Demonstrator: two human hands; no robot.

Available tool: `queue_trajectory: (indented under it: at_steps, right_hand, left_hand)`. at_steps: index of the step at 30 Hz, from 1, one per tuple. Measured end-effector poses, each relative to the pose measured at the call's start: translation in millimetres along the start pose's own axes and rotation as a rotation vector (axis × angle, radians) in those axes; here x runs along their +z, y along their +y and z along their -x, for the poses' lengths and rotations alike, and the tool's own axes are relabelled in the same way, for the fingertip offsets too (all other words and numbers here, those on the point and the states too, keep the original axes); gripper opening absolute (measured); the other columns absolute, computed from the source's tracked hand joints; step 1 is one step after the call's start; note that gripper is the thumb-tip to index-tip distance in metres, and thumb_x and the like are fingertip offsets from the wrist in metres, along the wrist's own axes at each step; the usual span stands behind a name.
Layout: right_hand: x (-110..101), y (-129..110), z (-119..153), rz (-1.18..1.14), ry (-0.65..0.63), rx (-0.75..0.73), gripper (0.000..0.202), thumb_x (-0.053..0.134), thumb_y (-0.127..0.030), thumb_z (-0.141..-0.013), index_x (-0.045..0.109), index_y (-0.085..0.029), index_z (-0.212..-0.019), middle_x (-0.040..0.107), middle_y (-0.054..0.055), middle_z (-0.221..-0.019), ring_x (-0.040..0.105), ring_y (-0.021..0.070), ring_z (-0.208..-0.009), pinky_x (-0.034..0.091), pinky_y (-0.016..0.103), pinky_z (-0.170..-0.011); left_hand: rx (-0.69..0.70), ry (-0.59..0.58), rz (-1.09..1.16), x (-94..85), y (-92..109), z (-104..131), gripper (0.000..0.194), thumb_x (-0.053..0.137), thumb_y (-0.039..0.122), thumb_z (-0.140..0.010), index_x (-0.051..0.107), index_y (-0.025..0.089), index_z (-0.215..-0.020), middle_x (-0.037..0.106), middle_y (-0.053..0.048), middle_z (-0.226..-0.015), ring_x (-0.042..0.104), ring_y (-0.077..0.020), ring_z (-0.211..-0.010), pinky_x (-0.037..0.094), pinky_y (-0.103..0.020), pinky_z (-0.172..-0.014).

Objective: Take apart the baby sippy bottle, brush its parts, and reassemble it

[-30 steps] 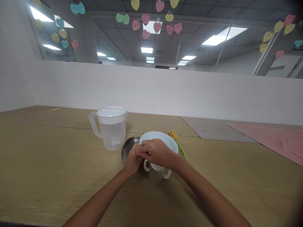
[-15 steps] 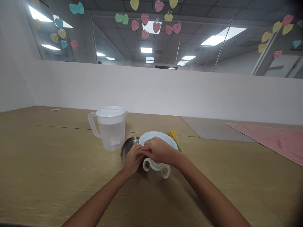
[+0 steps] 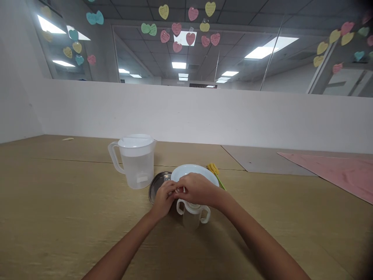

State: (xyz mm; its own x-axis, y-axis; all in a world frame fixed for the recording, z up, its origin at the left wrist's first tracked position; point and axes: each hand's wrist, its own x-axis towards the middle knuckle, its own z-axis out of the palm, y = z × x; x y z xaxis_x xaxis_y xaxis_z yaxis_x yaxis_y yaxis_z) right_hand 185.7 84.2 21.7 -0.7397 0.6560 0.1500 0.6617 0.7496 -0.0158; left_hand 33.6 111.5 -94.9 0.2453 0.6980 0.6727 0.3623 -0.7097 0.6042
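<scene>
My left hand (image 3: 163,199) and my right hand (image 3: 196,189) meet at the fingertips, above the front edge of a white plate (image 3: 192,169). Both are closed in a pinch around something small and whitish that I cannot make out. Just below my right hand, a clear cup (image 3: 191,219) with two white handles and a white top stands upright; the hand hides part of its top. To the left, a round metal dish (image 3: 155,186) lies partly behind my left hand and beside the plate.
A clear pitcher (image 3: 138,165) with a white lid stands left of the metal dish. Yellow flowers (image 3: 213,168) with a green stem lie right of the plate. A pink sheet (image 3: 340,169) and a grey sheet (image 3: 271,161) cover the table's back right, before a white wall.
The view has tilted slightly, so everything sits a little lower. My fingers have shifted slightly, and a bit of something whitish shows between them. The objects on the table stay in place.
</scene>
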Motion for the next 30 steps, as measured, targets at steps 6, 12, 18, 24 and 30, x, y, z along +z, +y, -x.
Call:
queue_trajectory:
  at_steps: [6,12,18,24,30]
  right_hand:
    - [-5,1,2,-0.161,0.131,-0.076,0.027,0.044,-0.016,-0.09,0.062,-0.016,-0.071,0.056,-0.002,-0.064,0.04,0.0081,-0.057,0.023,0.023,-0.056]
    - [-1,8,-3,-0.174,0.077,0.014,0.017,0.054,-0.014,-0.082,0.07,-0.02,-0.078,0.056,-0.004,-0.058,0.039,0.0083,-0.053,0.022,0.022,-0.052]
    - [-2,4,-4,-0.236,0.15,-0.047,0.014,0.057,-0.017,-0.085,0.071,-0.02,-0.081,0.063,-0.002,-0.069,0.047,0.0088,-0.06,0.026,0.021,-0.056]
    - [3,8,-7,-0.071,0.068,0.031,0.018,0.056,-0.023,-0.087,0.072,-0.019,-0.08,0.061,0.002,-0.064,0.049,0.0111,-0.06,0.025,0.023,-0.056]
    - [7,10,-11,0.001,0.022,0.114,0.013,0.059,-0.02,-0.083,0.072,-0.02,-0.082,0.06,0.001,-0.066,0.05,0.0113,-0.062,0.024,0.022,-0.056]
  left_hand:
    - [0.004,0.026,0.009,0.7,-3,0,0.023,0.047,0.029,-0.086,0.067,0.019,-0.081,0.066,-0.005,-0.089,0.056,-0.0202,-0.085,0.042,-0.03,-0.076]
    - [-0.025,-0.017,0.0,1.7,-7,-1,0.024,0.048,0.029,-0.086,0.07,0.02,-0.081,0.066,-0.004,-0.091,0.054,-0.0211,-0.09,0.041,-0.032,-0.08]
    - [-0.057,0.003,0.039,1.2,-4,0,0.021,0.049,0.026,-0.083,0.069,0.02,-0.084,0.066,-0.004,-0.091,0.054,-0.0209,-0.09,0.041,-0.031,-0.078]
    - [-0.039,-0.021,0.013,1.3,-2,0,0.022,0.048,0.025,-0.085,0.069,0.02,-0.084,0.066,-0.004,-0.092,0.053,-0.0213,-0.091,0.041,-0.032,-0.081]
    - [-0.021,-0.034,-0.034,1.5,-2,-1,0.025,0.047,0.03,-0.088,0.07,0.022,-0.083,0.066,-0.004,-0.091,0.054,-0.0212,-0.091,0.041,-0.033,-0.081]
